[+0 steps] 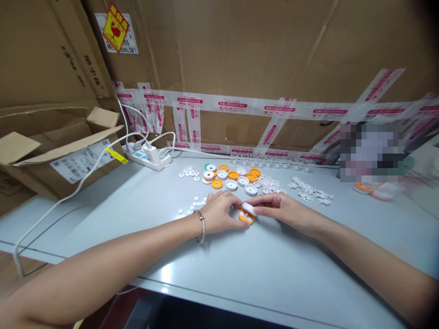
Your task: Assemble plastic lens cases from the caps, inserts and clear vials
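An orange round plastic part (246, 217) with white pieces inside rests on the table, gripped at its edge between the thumb and fingers of my left hand (222, 212). Above it, slightly tilted, is a white round cap (249, 208), pinched by my right hand (279, 208). The cap's lower edge overlaps the orange part; whether they touch I cannot tell. Just beyond my hands lie several white rings (231, 185) and orange rings (216, 183). Small white knobbed discs (199, 204) are scattered beside my left hand.
White openwork plastic pieces (269, 183) lie behind my right hand, more (306, 190) further right. Clear cups (274, 162) line the back. A power strip (151, 157) with cables and an open cardboard box (68, 151) stand left. Large cartons (247, 55) wall off the table (212, 274).
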The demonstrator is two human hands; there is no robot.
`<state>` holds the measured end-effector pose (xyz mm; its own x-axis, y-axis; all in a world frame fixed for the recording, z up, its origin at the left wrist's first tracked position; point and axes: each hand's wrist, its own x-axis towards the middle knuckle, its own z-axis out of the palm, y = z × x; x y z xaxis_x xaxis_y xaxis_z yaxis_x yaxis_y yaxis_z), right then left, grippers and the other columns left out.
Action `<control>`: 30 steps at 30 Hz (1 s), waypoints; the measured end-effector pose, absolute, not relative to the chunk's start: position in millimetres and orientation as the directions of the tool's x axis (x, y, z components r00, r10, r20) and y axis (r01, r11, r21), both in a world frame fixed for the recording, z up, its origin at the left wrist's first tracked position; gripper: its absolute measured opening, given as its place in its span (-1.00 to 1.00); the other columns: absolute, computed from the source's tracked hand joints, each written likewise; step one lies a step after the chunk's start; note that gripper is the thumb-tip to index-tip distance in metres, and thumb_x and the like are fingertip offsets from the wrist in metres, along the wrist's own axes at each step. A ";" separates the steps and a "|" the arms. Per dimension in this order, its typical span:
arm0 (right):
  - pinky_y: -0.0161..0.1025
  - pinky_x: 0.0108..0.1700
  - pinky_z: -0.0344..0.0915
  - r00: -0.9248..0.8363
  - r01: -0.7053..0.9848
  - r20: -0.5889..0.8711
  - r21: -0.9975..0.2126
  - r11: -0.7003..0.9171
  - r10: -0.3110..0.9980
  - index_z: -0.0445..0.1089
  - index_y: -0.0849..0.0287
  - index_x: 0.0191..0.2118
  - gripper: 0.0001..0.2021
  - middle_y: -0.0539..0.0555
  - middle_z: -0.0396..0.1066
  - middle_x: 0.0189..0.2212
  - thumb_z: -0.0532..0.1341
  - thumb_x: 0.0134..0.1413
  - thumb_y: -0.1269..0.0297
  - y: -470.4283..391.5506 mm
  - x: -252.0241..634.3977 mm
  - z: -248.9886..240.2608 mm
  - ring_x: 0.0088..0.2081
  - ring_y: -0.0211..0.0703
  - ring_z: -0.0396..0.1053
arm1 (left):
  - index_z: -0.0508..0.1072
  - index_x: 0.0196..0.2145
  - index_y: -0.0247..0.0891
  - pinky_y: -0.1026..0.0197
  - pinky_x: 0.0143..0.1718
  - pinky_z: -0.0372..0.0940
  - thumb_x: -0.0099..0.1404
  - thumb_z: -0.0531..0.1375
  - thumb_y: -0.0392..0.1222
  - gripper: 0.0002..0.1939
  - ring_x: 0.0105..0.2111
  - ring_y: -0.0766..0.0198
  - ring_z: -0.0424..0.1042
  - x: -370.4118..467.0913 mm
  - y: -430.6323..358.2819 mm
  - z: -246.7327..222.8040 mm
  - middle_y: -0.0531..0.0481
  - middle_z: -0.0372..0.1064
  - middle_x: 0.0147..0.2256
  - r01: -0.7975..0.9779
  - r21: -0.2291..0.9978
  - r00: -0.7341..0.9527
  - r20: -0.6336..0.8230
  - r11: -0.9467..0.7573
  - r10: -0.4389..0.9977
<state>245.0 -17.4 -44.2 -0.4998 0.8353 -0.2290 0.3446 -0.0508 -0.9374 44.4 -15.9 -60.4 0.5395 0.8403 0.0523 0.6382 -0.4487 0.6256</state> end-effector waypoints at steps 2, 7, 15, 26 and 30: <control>-0.13 0.02 0.22 -0.499 0.361 -0.225 -0.932 -0.035 0.837 0.43 0.09 -0.07 -0.61 0.08 0.46 -0.13 0.25 -0.05 0.09 -18.1 243.9 -44.8 -0.06 -0.04 0.35 | 0.45 -0.27 -0.18 0.12 -0.16 0.09 -0.03 0.27 0.06 -0.62 -0.22 0.17 0.30 44.5 -15.5 -61.3 0.03 0.35 -0.28 0.638 0.627 0.536 0.055 -0.447 0.842; -0.13 0.00 0.22 -0.533 0.396 -0.174 -0.916 0.062 0.828 0.43 0.08 -0.07 -0.62 0.08 0.46 -0.16 0.20 0.00 0.06 -20.2 242.5 -44.2 -0.06 -0.03 0.33 | 0.45 -0.28 -0.19 0.13 -0.18 0.08 -0.04 0.27 0.07 -0.61 -0.22 0.17 0.31 44.6 -14.4 -62.0 0.03 0.36 -0.28 0.634 0.634 0.536 0.053 -0.443 0.842; -0.20 -0.02 0.22 -0.579 0.409 -0.097 -0.893 0.186 0.809 0.45 0.07 -0.11 -0.66 0.08 0.40 -0.14 0.17 0.03 0.05 -21.8 241.7 -43.6 -0.07 -0.11 0.31 | 0.47 -0.28 -0.18 0.12 -0.17 0.08 -0.02 0.24 0.10 -0.61 -0.23 0.17 0.31 45.2 -14.4 -60.2 0.02 0.38 -0.29 0.628 0.640 0.541 0.050 -0.442 0.840; -0.18 -0.11 0.26 -0.569 0.551 0.084 -0.700 0.454 0.818 0.46 0.08 -0.19 -0.76 0.10 0.35 -0.21 0.14 0.06 0.18 -33.6 234.5 -41.9 -0.18 -0.13 0.32 | 0.48 -0.28 -0.17 0.13 -0.15 0.11 -0.02 0.25 0.08 -0.62 -0.23 0.18 0.32 45.5 -15.6 -58.6 0.02 0.38 -0.29 0.653 0.609 0.534 0.053 -0.451 0.844; -0.18 -0.07 0.24 -0.583 0.569 0.142 -0.632 0.527 0.800 0.44 0.09 -0.16 -0.76 0.11 0.33 -0.20 0.14 0.05 0.26 -35.5 235.2 -44.7 -0.16 -0.13 0.31 | 0.48 -0.28 -0.18 0.12 -0.13 0.10 0.00 0.25 0.06 -0.64 -0.22 0.18 0.32 46.9 -15.9 -58.7 0.02 0.37 -0.30 0.657 0.602 0.530 0.058 -0.453 0.846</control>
